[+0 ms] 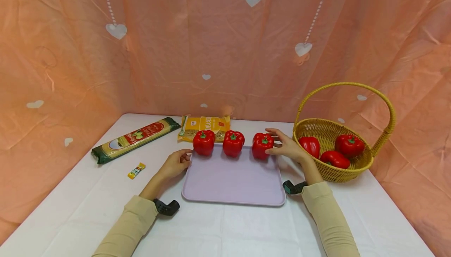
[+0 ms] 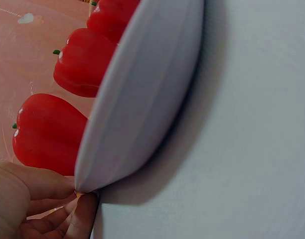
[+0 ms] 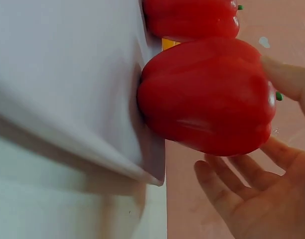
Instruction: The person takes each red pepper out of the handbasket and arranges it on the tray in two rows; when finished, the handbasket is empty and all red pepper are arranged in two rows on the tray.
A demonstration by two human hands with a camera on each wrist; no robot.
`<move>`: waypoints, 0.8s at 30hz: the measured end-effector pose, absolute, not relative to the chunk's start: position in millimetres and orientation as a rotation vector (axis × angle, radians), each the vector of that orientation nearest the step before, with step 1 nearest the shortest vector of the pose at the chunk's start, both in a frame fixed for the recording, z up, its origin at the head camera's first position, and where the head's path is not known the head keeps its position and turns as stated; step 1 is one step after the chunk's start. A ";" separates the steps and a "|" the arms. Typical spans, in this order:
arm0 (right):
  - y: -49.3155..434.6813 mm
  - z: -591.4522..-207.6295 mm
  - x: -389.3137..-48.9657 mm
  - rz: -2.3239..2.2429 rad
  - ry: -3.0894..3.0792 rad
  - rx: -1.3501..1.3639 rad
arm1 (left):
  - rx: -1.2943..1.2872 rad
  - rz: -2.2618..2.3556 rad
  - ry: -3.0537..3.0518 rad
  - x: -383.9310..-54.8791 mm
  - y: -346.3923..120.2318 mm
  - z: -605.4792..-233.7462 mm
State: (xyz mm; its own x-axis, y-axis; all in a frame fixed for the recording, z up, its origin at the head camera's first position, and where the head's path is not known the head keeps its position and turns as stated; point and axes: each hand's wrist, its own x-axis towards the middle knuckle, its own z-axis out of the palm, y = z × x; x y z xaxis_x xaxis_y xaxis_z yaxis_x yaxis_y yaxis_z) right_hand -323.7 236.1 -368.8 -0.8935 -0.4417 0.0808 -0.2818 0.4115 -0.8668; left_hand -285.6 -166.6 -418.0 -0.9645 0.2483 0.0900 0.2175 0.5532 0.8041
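My left hand (image 1: 176,164) pinches the far left corner of a pale purple tray (image 1: 232,184); the left wrist view shows thumb and fingers right at its rim. Three red bell peppers stand in a row along the tray's far edge: a left one (image 1: 203,143), a middle one (image 1: 233,143) and a right one (image 1: 260,149). Around that right pepper my right hand (image 1: 287,146) holds its thumb on the near side and its fingers on the far side. In the right wrist view the thumb tip lies at the pepper's top, with some fingertips hidden behind it.
At the right stands a yellow wicker basket (image 1: 366,163) with a tall handle and several red peppers inside. A yellow food packet (image 1: 206,124) lies behind the tray. Farther left are a long green-ended pack (image 1: 137,137) and a small yellow sachet (image 1: 136,171). A pink curtain hangs behind.
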 end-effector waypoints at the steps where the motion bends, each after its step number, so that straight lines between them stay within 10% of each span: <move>1: 236.0 -367.4 -323.5 -1.494 2.503 -0.660 | 0.412 1.407 2.740 -285.6 -166.6 -418.0; 24: 302.0 -317.0 -297.2 -2.295 2.686 -0.707 | 0.395 1.414 2.737 -286.8 -165.8 -418.5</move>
